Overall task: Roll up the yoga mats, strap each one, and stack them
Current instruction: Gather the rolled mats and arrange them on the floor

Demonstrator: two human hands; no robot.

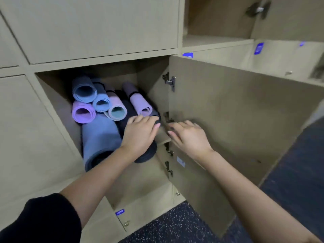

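Observation:
Several rolled yoga mats lie stacked inside an open locker compartment (52,95). A blue roll (85,89) sits on top at the left, with a purple roll (83,113) below it and a lilac strapped roll (140,103) at the right. A larger grey-blue roll (100,137) sticks out at the front. Beside it lies a dark roll (146,155), and my left hand (140,132) rests flat on top of it with fingers straight. My right hand (188,135) hovers just right of it near the door hinge, fingers relaxed, holding nothing.
The locker door (236,120) stands open to the right, with metal hinges (169,81) along its inner edge. Closed beige lockers surround the compartment, one marked with a blue number tag (120,212). Dark speckled floor (175,225) lies below.

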